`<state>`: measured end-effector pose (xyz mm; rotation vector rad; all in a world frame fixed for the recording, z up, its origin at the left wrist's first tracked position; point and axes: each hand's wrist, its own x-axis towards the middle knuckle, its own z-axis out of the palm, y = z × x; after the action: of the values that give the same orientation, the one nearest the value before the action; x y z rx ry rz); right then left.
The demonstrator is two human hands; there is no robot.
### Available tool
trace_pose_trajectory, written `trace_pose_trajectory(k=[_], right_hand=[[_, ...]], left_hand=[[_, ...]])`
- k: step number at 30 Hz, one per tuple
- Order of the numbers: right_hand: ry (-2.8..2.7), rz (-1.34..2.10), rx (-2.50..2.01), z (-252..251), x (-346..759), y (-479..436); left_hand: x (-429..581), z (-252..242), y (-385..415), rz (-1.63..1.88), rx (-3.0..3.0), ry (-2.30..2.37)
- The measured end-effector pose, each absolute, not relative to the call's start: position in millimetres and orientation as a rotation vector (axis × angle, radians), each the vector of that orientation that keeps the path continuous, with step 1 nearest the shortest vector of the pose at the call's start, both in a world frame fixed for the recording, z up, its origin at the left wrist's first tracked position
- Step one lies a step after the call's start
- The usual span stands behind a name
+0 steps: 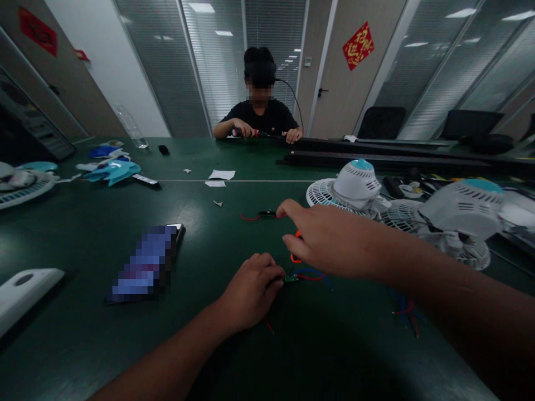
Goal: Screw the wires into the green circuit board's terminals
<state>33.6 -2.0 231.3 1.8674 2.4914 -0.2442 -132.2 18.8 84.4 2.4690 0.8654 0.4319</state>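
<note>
My left hand (251,289) rests on the green table (83,234) with its fingers closed on a small green circuit board (290,278) that trails red and blue wires (311,275). Stretched out above it, my right hand (321,236) points its forefinger at a small black part (266,213) with a red wire (249,218). An orange piece (296,257) shows under that hand's fingers; whether the hand holds it is unclear.
White fan parts (359,184) and a second fan housing (463,211) lie at the right. A phone (146,262) lies to the left, a white device (25,289) at the left edge. Across the table a person holds a screwdriver (251,132). Paper scraps (221,175) and blue gloves (111,170) lie farther back.
</note>
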Motion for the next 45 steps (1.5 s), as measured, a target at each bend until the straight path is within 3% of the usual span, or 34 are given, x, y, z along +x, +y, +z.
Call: trace_pose_trajectory(k=[25, 39, 45], right_hand=[[2.523, -0.298, 1.899, 229.8, 36.8, -2.4], [2.465, -0.02, 1.821, 230.8, 38.6, -1.9], [2.502, -0.16, 1.847, 228.3, 39.1, -1.2]], left_hand=[[-131.6, 85.1, 18.4, 0.422, 2.482, 0.859], [-131.4, 88.0, 18.3, 0.379, 2.486, 0.884], [-131.9, 86.2, 18.1, 0.393, 2.474, 0.874]])
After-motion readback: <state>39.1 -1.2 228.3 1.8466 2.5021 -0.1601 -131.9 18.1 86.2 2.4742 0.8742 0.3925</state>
